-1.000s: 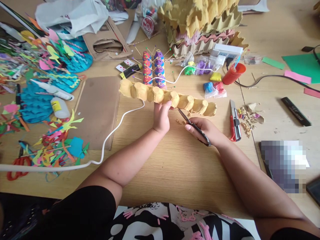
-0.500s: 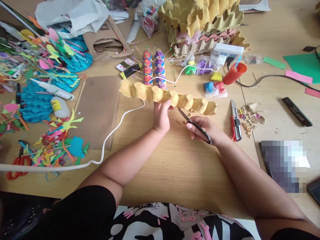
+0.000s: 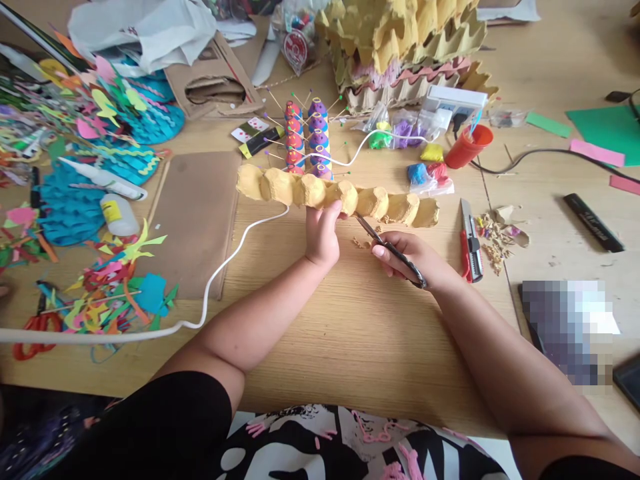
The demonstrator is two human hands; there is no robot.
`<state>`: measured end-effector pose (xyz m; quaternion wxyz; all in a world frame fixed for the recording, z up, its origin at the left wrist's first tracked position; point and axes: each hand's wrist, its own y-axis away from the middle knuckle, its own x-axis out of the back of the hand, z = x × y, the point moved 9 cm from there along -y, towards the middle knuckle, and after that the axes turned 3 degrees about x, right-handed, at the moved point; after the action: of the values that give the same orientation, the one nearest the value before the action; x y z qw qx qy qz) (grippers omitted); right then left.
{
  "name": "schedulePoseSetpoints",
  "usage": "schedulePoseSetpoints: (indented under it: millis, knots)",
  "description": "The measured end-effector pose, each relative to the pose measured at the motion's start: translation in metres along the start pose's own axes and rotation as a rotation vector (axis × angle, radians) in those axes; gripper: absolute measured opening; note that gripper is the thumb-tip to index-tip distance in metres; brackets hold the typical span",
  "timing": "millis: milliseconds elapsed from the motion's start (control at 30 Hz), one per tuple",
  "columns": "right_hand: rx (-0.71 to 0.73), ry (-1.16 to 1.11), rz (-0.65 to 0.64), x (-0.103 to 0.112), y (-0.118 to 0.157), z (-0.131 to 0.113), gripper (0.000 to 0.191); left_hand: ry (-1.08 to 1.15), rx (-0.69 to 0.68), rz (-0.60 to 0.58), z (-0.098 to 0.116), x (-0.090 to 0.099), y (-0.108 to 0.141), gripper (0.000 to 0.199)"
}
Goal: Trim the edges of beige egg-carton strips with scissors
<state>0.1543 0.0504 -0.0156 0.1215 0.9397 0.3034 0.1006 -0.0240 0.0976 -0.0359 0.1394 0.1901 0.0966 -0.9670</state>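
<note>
A long yellow egg-carton strip (image 3: 313,191) with several cups in a row stretches across the middle of the view. My left hand (image 3: 323,235) grips it from below near its centre, thumb on the near side. In my right hand (image 3: 407,257) is a pair of scissors (image 3: 395,250) with dark handles, its blades touching or just under the strip's near edge, right of my left thumb. Small yellow-brown scraps (image 3: 363,243) lie on the table below the blades. Behind the strip stand a red painted cup strip (image 3: 294,137) and a purple one (image 3: 319,140), with pins sticking out.
To the left lie a cardboard sheet (image 3: 193,220), paper cuttings (image 3: 105,293) and orange scissors (image 3: 37,333). A white cable (image 3: 205,293) crosses the table. At right are a red cutter knife (image 3: 471,243) and an orange cup (image 3: 469,147). Egg trays (image 3: 400,40) are stacked behind.
The right end of the egg-carton strip has swung slightly, showing more of its last cup. The scissors have shifted a little at its edge; both hands keep their hold.
</note>
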Motion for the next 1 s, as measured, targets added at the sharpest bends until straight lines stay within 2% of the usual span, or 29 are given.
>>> schedulePoseSetpoints:
  millis: [167, 633, 867, 1000]
  knots:
    - [-0.015, -0.019, -0.001, -0.001, -0.001, 0.002, 0.059, -0.022, -0.006, 0.004, -0.001, 0.001, -0.001, 0.064]
    - [-0.034, -0.01, 0.004, -0.003, -0.003, 0.011, 0.057, 0.019, 0.001, 0.007, 0.0, 0.001, -0.001, 0.057]
    - [0.136, 0.25, 0.112, 0.003, -0.003, -0.006, 0.062, 0.095, 0.018, -0.002, 0.0, -0.003, 0.001, 0.064]
    - [0.155, 0.258, 0.094, 0.003, -0.004, -0.007, 0.062, 0.072, 0.027, 0.023, 0.0, -0.003, 0.0, 0.062]
